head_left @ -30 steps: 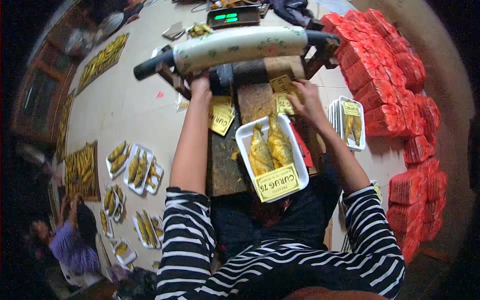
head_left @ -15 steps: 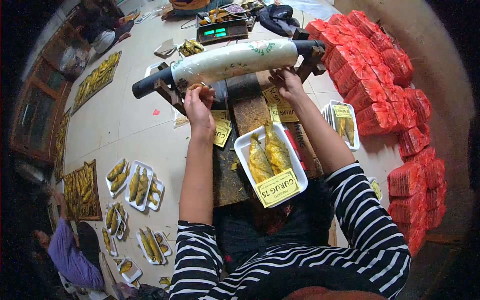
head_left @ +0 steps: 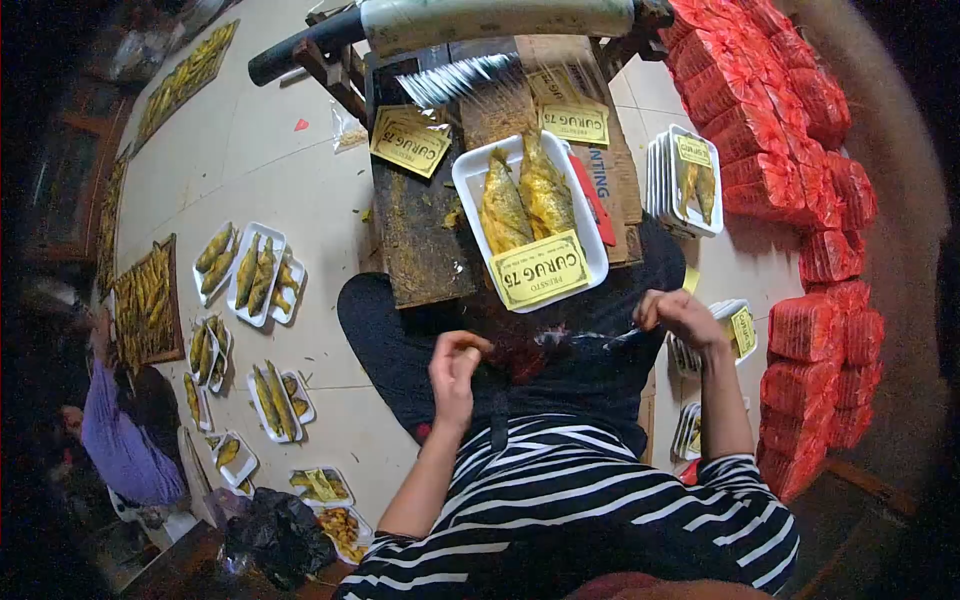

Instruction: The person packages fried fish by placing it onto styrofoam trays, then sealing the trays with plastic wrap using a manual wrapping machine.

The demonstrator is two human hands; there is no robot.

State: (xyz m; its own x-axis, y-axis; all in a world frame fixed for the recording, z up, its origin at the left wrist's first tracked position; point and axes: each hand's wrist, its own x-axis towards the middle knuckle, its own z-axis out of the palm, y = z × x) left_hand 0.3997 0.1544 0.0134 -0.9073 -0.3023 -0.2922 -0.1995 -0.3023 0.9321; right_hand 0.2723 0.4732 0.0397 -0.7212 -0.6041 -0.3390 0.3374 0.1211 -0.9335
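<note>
A sheet of clear cling film (head_left: 590, 338) stretches from the roll (head_left: 500, 22) toward me, over a white foam tray (head_left: 468, 200). In that tray lie two yellowish fish (head_left: 548, 195) side by side, with a yellow printed label (head_left: 540, 270) across the near end. My left hand (head_left: 457, 375) pinches the film's near edge at the left, close to my lap. At the right, my right hand (head_left: 685, 318) is closed on the other end of that edge. The film is so clear that only its glints show.
Loose yellow labels (head_left: 410, 140) and a red cutter-like object (head_left: 592, 200) lie on the wooden board (head_left: 425, 270). Stacked fish trays (head_left: 690, 180) and red-wrapped packs (head_left: 805, 350) stand right. More fish trays (head_left: 257, 275) lie left, near a person in purple (head_left: 130, 430).
Both hands have come from the roll back toward my lap, drawing the film out over the tray. My view has tilted down, so the roll now sits at the top edge.
</note>
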